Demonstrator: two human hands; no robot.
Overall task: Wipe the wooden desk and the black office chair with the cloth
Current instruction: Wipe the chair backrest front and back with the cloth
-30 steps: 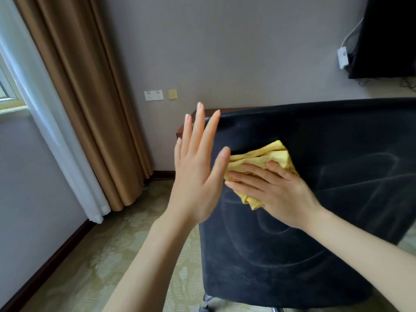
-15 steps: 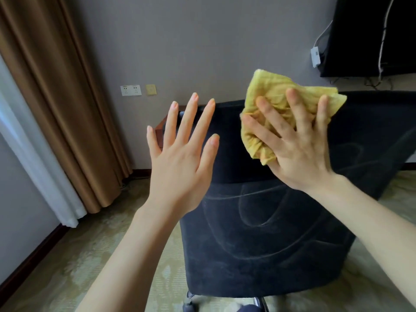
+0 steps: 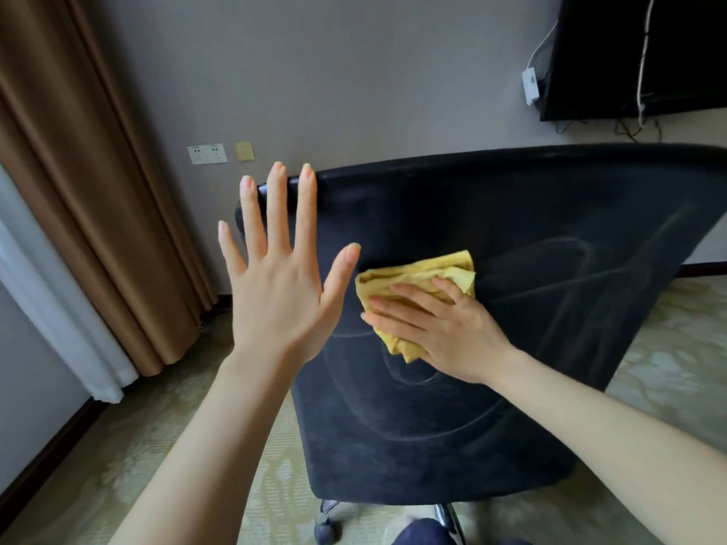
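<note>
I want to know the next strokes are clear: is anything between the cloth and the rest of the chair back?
Nothing lies on the chair back right of or below the cloth, which the right hand presses flat. Only the open left hand, raised by the chair's left edge, stands just left of the cloth.

A pale green-beige patterned carpet floor [image 3: 98, 466] carries a black fabric office chair [image 3: 432, 446], which stands on it by a chromed metal base [image 3: 446, 515] and a dark plastic castor [image 3: 325, 532]. At the left, a long brown curtain [image 3: 118, 230] and a white sheer curtain [image 3: 78, 348] hang down to it.
</note>
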